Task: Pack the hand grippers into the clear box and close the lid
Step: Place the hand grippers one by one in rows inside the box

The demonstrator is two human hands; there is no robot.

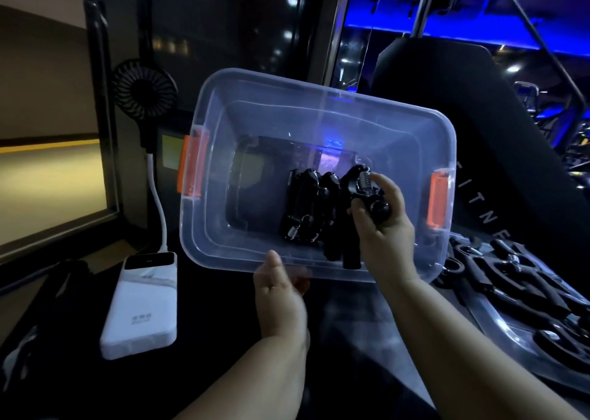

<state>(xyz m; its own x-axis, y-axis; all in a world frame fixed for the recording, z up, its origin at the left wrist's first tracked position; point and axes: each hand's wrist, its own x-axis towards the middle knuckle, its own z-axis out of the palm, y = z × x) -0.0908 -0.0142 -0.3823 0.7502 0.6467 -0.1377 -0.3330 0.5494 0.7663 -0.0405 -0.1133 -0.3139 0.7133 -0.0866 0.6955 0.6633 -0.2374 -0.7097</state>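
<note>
The clear box (223, 106) with orange latches is tilted up toward me, its opening facing the camera. My left hand (281, 295) grips its near rim, thumb on top, fingers under the wall. My right hand (380, 224) reaches inside and holds a black hand gripper (362, 184) by its handles, spring end up. Several black hand grippers (308, 205) lie packed side by side on the box floor just left of it. More hand grippers (498, 276) lie loose outside, at the right. No lid can be made out.
A white power bank (143, 304) lies at the left with a white cable running up to a small black fan (144, 93). A dark padded gym machine (472, 106) stands behind the box. The surface below is dark.
</note>
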